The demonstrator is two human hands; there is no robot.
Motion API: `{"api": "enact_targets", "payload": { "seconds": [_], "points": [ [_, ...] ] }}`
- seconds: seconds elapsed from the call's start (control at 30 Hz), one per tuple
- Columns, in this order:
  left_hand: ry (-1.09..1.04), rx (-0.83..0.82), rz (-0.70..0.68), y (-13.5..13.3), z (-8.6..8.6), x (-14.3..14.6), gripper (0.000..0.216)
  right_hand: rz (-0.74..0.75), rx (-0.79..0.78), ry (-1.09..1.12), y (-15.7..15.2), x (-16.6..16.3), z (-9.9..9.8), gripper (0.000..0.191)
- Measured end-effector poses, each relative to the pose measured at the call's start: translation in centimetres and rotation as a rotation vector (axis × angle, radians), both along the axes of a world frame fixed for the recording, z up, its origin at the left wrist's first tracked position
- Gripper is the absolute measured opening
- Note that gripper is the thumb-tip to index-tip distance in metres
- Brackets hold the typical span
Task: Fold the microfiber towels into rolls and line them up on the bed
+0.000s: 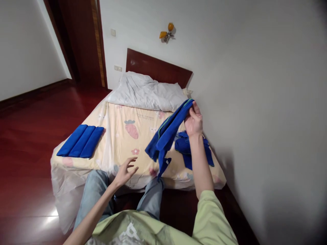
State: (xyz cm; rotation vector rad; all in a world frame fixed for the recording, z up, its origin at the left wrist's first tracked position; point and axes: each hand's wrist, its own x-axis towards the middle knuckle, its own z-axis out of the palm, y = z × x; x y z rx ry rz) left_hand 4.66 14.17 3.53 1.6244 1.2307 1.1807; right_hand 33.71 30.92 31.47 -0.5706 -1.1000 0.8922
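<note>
My right hand (194, 121) is raised over the right part of the bed, closed on one end of a blue cloth with green edging (170, 131). The cloth hangs down to the left in loose folds, its lowest tip near my knee. Nothing is in my left hand (126, 173), which hovers above the bed's front edge with its fingers apart. A crumpled pile of blue cloths (184, 146) lies on the right side of the bed, partly hidden behind my right forearm. On the left side, several folded blue cloths (81, 141) lie flat in a row.
The bed (117, 136) has a cream sheet with strawberry prints. A pale quilt (145, 90) is bunched near the dark red headboard (155, 66). A white wall (268, 102) stands close on the right. Dark red floor (28, 146) stretches along the left.
</note>
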Motion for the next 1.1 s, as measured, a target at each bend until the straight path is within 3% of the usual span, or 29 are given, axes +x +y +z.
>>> {"api": "enact_targets", "payload": {
  "seconds": [0.13,0.27,0.33,0.5,0.67,0.8,0.93,1.03,1.1],
  "points": [
    [0.085,0.096,0.065,5.2,0.7,3.6,0.081,0.102,-0.123,0.114,0.9,-3.7,-2.4,0.022],
    [0.219,0.114,0.142,10.5,-0.8,4.6,0.071,0.128,-0.246,0.169,1.9,-5.2,-6.4,0.019],
    [0.272,0.081,0.111,12.2,-1.9,4.0,0.064,0.107,-0.294,0.179,2.3,-4.5,-8.7,0.019],
    [0.415,0.061,-0.057,12.9,-5.3,2.1,0.035,-0.085,-0.436,0.192,3.7,-0.5,-15.6,0.012],
    [0.490,0.076,-0.152,11.6,-8.3,4.8,0.032,-0.227,-0.577,0.107,3.9,2.0,-24.1,0.030],
    [0.493,0.031,-0.246,11.3,-9.4,8.5,0.034,-0.258,-0.678,-0.202,1.0,2.5,-31.2,0.056],
    [0.431,-0.092,-0.312,12.1,-9.6,9.0,0.032,-0.221,-0.666,-0.671,-4.9,0.9,-37.8,0.087],
    [0.454,-0.082,-0.136,12.5,-9.7,7.0,0.034,-0.199,-0.625,-0.869,-8.9,-2.2,-41.2,0.099],
    [0.564,-0.045,-0.007,12.5,-9.7,5.3,0.047,-0.252,-0.607,-0.917,-10.3,-4.4,-42.4,0.097]
  ]
}}
